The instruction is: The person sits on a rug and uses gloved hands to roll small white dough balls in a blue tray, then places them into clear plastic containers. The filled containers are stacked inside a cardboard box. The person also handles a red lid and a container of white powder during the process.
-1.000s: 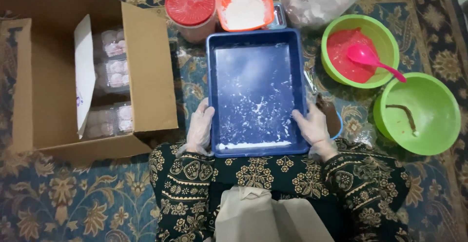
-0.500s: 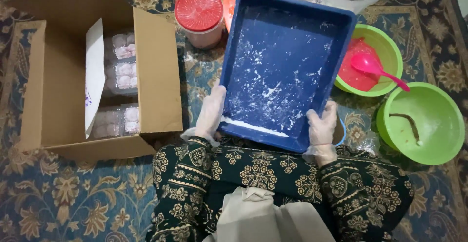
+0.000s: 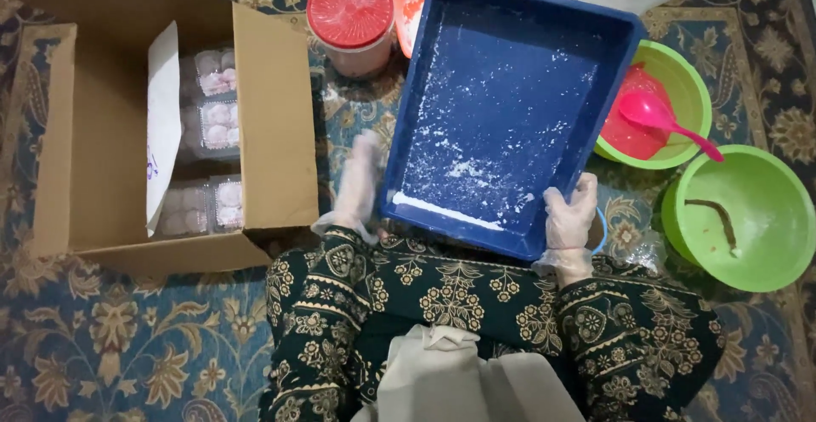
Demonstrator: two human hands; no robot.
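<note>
Both gloved hands, left hand [image 3: 357, 186] and right hand [image 3: 569, 215], gripped the blue tray [image 3: 510, 107], now lifted and tilted from flat; white powder [image 3: 446, 211] gathered along its near edge.

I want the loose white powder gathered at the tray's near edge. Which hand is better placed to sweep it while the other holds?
Probably the left hand: it rests against the blue tray's near-left edge beside the white powder line. The right hand firmly clamps the near-right rim, steadying the tilted tray.

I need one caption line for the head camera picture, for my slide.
Gloved left hand and right hand tilt a floury blue tray between a cardboard box and green bowls.
</note>
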